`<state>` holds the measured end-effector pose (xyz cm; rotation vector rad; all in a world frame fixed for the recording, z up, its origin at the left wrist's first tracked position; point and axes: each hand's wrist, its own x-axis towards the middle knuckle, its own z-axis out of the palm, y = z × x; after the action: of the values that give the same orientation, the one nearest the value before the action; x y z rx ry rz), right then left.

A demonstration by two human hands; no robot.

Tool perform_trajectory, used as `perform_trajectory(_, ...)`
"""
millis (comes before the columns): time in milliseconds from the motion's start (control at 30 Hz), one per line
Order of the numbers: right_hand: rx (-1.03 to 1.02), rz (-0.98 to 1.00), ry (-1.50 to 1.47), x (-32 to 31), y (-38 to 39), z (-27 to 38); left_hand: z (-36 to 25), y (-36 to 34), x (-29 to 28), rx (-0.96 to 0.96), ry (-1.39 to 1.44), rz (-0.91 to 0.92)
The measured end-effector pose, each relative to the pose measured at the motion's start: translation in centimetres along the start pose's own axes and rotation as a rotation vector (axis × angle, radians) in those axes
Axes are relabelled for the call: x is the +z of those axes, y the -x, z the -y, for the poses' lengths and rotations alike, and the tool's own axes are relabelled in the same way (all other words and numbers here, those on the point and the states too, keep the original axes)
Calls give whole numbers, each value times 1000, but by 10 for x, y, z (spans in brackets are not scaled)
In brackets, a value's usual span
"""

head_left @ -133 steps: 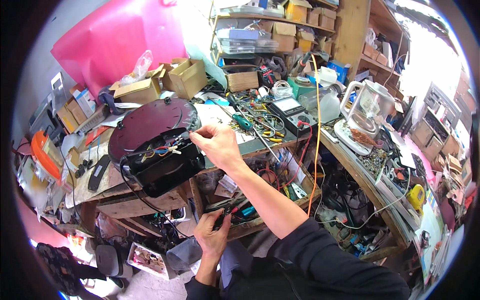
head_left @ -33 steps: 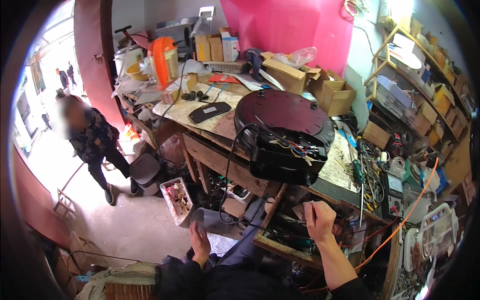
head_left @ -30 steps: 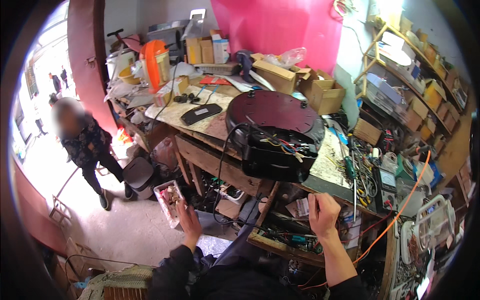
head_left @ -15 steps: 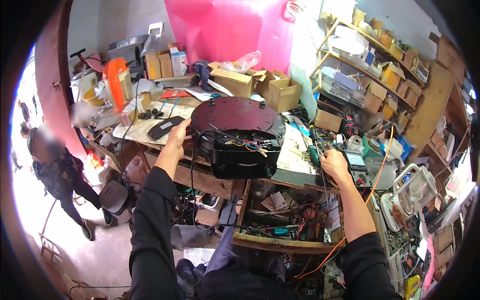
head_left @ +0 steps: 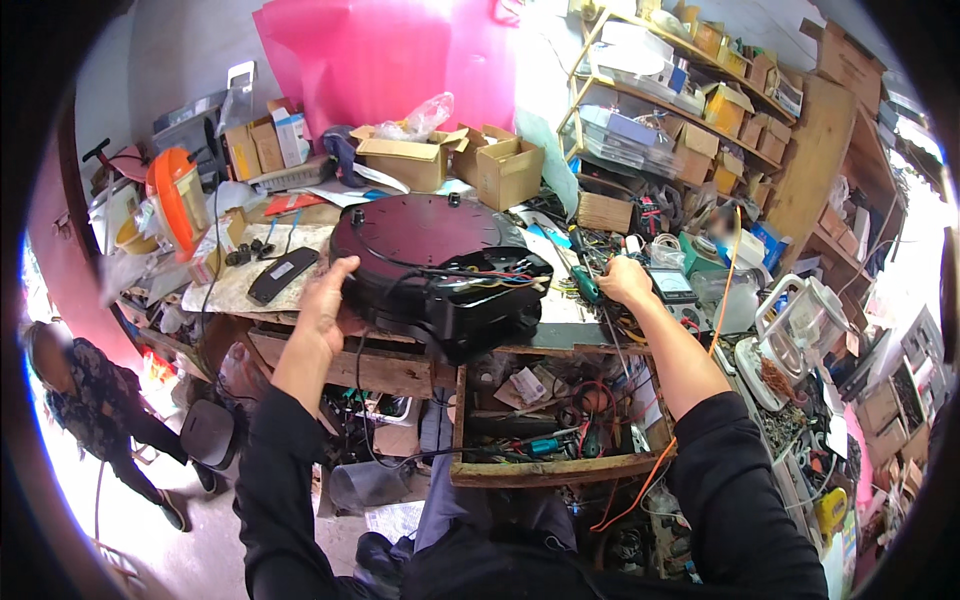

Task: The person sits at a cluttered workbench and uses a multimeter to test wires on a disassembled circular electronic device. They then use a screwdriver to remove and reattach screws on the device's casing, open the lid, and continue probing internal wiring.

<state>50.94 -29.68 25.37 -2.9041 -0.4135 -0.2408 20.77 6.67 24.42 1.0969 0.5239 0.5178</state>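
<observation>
- Wires (head_left: 505,276) lie bare in the open side of the appliance (head_left: 430,235); a careless tug or a slipping tool could pull one loose, I judge.
- The appliance sits upside-up or inverted, I cannot tell which, at the front of the bench (head_left: 588,338), its black housing close above the open drawer (head_left: 560,472); a hard push toward the body might tip it in.
- Its cord (head_left: 367,425) hangs down to the drawer and could snag there if the appliance is turned.
- Left hand (head_left: 328,303): thumb and fingers apart, laid against the appliance's left side.
- Right hand (head_left: 627,284): fingers bunched together just beside the green screwdriver (head_left: 585,285), near the meter (head_left: 672,285); whether they grip anything, I cannot tell.
</observation>
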Motion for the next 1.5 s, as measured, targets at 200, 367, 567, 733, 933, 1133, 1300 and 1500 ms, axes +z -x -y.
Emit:
perform_trajectory(200, 58, 157, 109, 1, -30, 11, 33, 37, 22, 50, 24, 8)
perform_trajectory(367, 12, 118, 78, 12, -34, 12, 44, 45, 17, 20, 47, -5)
perform_trajectory(567, -175, -154, -88, 8, -34, -13, 76, 86, 15, 233, 28, -46)
perform_trajectory(733, -224, -303, -374, -13, -31, -23, 77, 103, 31, 345, -36, 254)
perform_trajectory(933, -106, -122, -1544, -107, -14, 20, 63, 116, 70, 606, -626, 475)
perform_trajectory(1133, -364, -174, -1464, -196, 35, 93, 88, 130, 121, 1198, -1090, 582)
perform_trajectory(1300, -599, -128, -1272, -181, 53, 132, 111, 117, 119, 1285, -1260, 544)
perform_trajectory(1500, -703, -205, -1229, -160, 61, 158, 101, 114, 102, 1256, -1256, 488)
